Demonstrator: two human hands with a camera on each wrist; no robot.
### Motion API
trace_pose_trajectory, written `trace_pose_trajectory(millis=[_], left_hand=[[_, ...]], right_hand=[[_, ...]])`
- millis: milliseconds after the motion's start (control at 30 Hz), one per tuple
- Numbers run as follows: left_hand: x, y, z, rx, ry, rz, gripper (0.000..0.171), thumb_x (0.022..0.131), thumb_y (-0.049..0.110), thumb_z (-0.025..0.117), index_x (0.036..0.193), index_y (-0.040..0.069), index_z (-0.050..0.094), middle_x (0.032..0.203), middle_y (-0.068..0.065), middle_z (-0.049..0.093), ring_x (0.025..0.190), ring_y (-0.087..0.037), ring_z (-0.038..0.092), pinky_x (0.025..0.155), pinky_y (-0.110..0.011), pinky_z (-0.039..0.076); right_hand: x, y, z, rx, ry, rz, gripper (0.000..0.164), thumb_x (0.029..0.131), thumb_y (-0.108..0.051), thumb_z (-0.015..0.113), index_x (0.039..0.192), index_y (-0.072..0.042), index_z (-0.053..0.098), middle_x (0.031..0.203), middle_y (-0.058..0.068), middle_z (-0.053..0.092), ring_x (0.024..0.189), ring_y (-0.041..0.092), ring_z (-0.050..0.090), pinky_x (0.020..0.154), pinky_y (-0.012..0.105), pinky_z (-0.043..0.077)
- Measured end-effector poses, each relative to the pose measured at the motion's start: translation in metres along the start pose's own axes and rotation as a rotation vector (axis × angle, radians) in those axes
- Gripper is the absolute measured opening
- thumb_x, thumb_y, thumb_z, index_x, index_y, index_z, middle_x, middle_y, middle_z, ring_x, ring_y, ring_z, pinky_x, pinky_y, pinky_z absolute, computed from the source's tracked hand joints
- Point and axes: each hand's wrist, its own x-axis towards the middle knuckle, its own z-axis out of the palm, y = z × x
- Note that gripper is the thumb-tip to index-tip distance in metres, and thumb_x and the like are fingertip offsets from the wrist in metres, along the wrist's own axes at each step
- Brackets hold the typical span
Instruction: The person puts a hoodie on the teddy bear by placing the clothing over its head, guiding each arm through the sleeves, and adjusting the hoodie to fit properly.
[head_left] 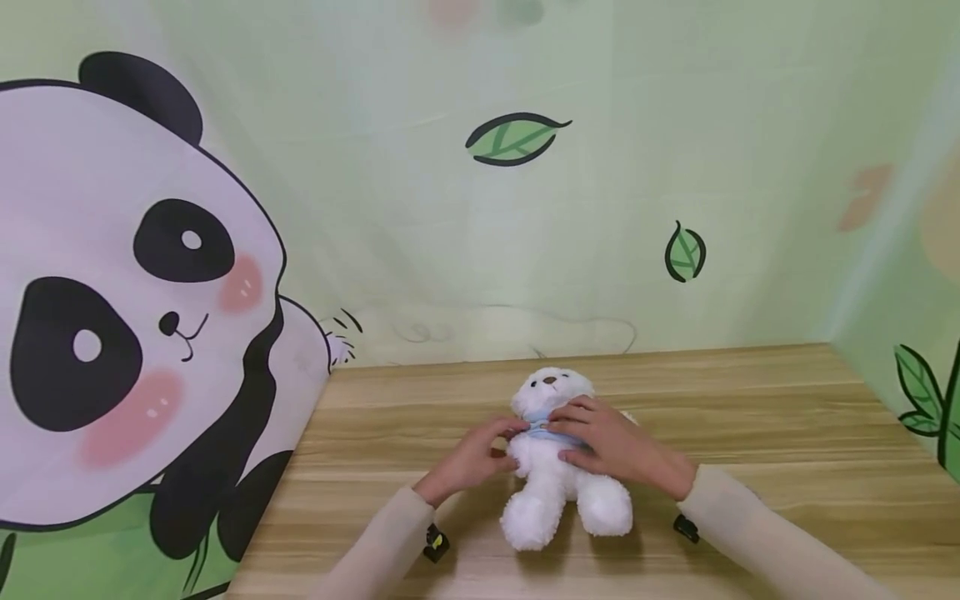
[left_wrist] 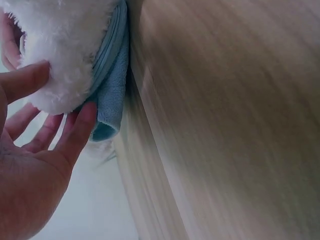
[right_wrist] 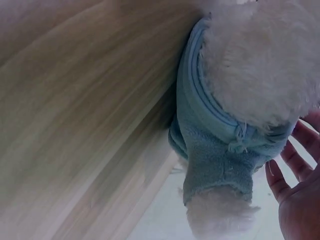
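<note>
A white plush bear (head_left: 530, 518) lies on its back on the wooden table, its head toward the wall. It wears a light blue garment (head_left: 542, 423). My left hand (head_left: 467, 458) holds the bear's arm on the left side, thumb on the fur and fingers by a blue sleeve (left_wrist: 111, 102), as the left wrist view shows. That sleeve's end gapes with no paw through it. In the right wrist view, a furry paw (right_wrist: 220, 212) pokes out of the other sleeve (right_wrist: 217, 172). My right hand (head_left: 618, 442) rests on the bear's chest with loosely spread fingers.
The wooden table (head_left: 787, 433) meets a pale green wall cloth (head_left: 375, 167) at the back. A big printed panda (head_left: 112, 208) covers the left side, and printed leaves (head_left: 517, 139) are on the back. Small black devices (head_left: 435, 543) sit at both wrists.
</note>
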Motion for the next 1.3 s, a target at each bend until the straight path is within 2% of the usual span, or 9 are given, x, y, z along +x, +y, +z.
trace_pose_trajectory(millis=[133,267,500,733,833,900,1000,1167,1300], left_hand=[[0.006,0.001,0.002,0.016,-0.026,-0.034,0.055,0.086,-0.002,0.070,0.137,0.011,0.053,0.131,-0.009,0.056,0.120,-0.023,0.053,0.094,-0.026,0.052],[0.012,0.002,0.005,0.081,-0.025,-0.038,0.042,0.087,0.004,0.071,0.126,0.010,0.057,0.118,-0.007,0.059,0.109,-0.018,0.054,0.088,-0.024,0.051],[0.021,0.006,0.012,0.309,-0.013,0.093,0.022,0.090,0.009,0.067,0.104,0.006,0.051,0.102,-0.006,0.049,0.091,-0.013,0.046,0.081,-0.024,0.042],[0.023,0.011,0.025,0.457,0.122,0.177,0.017,0.084,0.000,0.063,0.088,0.007,0.048,0.086,-0.003,0.044,0.077,-0.010,0.039,0.065,-0.017,0.035],[0.025,0.013,0.031,0.591,0.223,0.172,0.021,0.078,-0.001,0.065,0.083,0.009,0.047,0.084,-0.002,0.042,0.069,-0.010,0.040,0.059,-0.017,0.035],[0.025,0.015,0.032,0.649,0.255,0.160,0.022,0.079,0.000,0.065,0.084,0.010,0.046,0.085,-0.002,0.042,0.066,-0.010,0.042,0.056,-0.017,0.036],[0.024,0.017,0.027,0.630,0.195,0.145,0.020,0.085,0.004,0.064,0.091,0.012,0.047,0.091,-0.002,0.042,0.070,-0.009,0.044,0.059,-0.017,0.038],[0.017,0.018,0.014,0.518,0.022,0.172,0.014,0.096,0.015,0.061,0.102,0.013,0.048,0.105,-0.003,0.046,0.088,-0.010,0.049,0.076,-0.019,0.044],[0.018,0.018,0.012,0.535,-0.006,0.216,0.017,0.095,0.020,0.065,0.101,0.014,0.050,0.110,-0.004,0.047,0.096,-0.012,0.053,0.083,-0.021,0.047]], right_hand=[[0.002,-0.001,0.002,0.019,0.006,-0.013,0.037,0.084,-0.024,0.076,0.116,-0.006,0.069,0.117,0.008,0.067,0.112,0.028,0.059,0.094,0.044,0.049],[0.001,-0.003,0.003,0.013,-0.001,-0.016,0.037,0.084,-0.023,0.076,0.116,-0.006,0.069,0.116,0.008,0.067,0.111,0.028,0.059,0.092,0.044,0.051],[-0.003,-0.006,0.006,-0.040,0.030,-0.038,0.038,0.082,-0.022,0.077,0.117,-0.007,0.068,0.115,0.006,0.068,0.109,0.027,0.059,0.093,0.043,0.049],[-0.005,-0.009,0.010,-0.040,0.062,-0.061,0.038,0.082,-0.017,0.076,0.118,-0.007,0.067,0.115,0.006,0.067,0.109,0.027,0.058,0.092,0.043,0.049],[-0.005,-0.009,0.009,-0.050,0.070,-0.064,0.038,0.082,-0.016,0.076,0.118,-0.007,0.067,0.116,0.007,0.067,0.109,0.028,0.059,0.092,0.043,0.050],[-0.006,-0.008,0.009,-0.055,0.075,-0.062,0.037,0.082,-0.016,0.076,0.117,-0.007,0.067,0.116,0.007,0.067,0.109,0.027,0.059,0.092,0.043,0.050],[-0.007,-0.006,0.009,-0.034,0.077,-0.052,0.036,0.083,-0.016,0.076,0.117,-0.008,0.067,0.116,0.007,0.068,0.109,0.027,0.059,0.091,0.043,0.050],[-0.011,-0.005,0.005,0.014,0.061,-0.040,0.037,0.083,-0.016,0.077,0.118,-0.010,0.068,0.118,0.007,0.068,0.110,0.026,0.059,0.091,0.042,0.051],[-0.014,-0.004,0.005,0.010,0.069,-0.046,0.038,0.081,-0.014,0.077,0.118,-0.011,0.068,0.118,0.007,0.068,0.110,0.026,0.059,0.090,0.042,0.051]])
